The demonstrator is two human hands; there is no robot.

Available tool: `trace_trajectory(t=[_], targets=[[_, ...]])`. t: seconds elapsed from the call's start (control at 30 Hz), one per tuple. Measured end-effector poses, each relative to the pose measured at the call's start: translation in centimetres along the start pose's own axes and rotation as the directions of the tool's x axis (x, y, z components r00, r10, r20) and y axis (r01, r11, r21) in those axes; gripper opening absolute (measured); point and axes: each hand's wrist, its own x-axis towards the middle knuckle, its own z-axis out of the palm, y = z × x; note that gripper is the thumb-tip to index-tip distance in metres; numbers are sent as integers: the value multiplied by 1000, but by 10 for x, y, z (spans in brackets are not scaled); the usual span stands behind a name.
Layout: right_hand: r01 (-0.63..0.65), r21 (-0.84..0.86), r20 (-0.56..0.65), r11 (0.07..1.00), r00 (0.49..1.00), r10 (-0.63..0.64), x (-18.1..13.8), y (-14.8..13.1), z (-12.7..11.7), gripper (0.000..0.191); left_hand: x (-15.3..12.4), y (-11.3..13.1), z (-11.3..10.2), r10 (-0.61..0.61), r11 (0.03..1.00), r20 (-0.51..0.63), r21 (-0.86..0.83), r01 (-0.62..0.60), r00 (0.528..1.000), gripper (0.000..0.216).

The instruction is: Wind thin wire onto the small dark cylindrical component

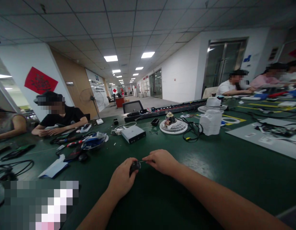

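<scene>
Low over the green table, my left hand [122, 177] is closed around a small black rounded object [135, 166] with a shiny end; its exact kind is unclear. To its right, my right hand [162, 161] has its fingertips pinched on a thin metallic rod or wire [142, 161], which reaches toward the black object. Whether its tip touches the object is too small to tell. Beyond both hands lies a silver-and-black box-shaped drive [133, 133], touched by neither hand.
A white fan grille with motor [173, 125], a white plastic housing [211, 122] and black cables [193, 135] lie right of centre. Tools and a blue bundle [94, 140] lie left. A grey sheet [267, 137] bears electronics. Several people sit around the table.
</scene>
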Motion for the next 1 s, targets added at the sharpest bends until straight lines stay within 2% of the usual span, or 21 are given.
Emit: trace_trajectory(t=[0.1,0.23,0.4,0.57,0.67,0.87,1.0], targets=[[-5,-29,6,1000,1000,5,-1,1,-2,32,1,1,0,-30,1000,4,3,30,1000,30],[77,39,31,996,996,-78,-3,1,-2,31,1,1,-2,-10,1000,29,-2,10,1000,28],[-19,31,12,999,1000,19,-3,-2,1,31,1,1,-3,-18,1000,45,8,17,999,30],[-26,124,69,992,997,18,-2,-2,5,29,0,3,-2,-5,1000,58,18,4,998,30],[-99,156,59,983,994,91,-2,-3,8,26,0,3,-1,-2,1000,69,24,0,998,31],[-185,73,65,980,981,181,-1,-2,5,22,0,2,0,-17,999,37,43,16,999,30],[-330,0,55,944,943,329,1,2,2,25,1,0,1,-74,995,6,69,73,997,29]])
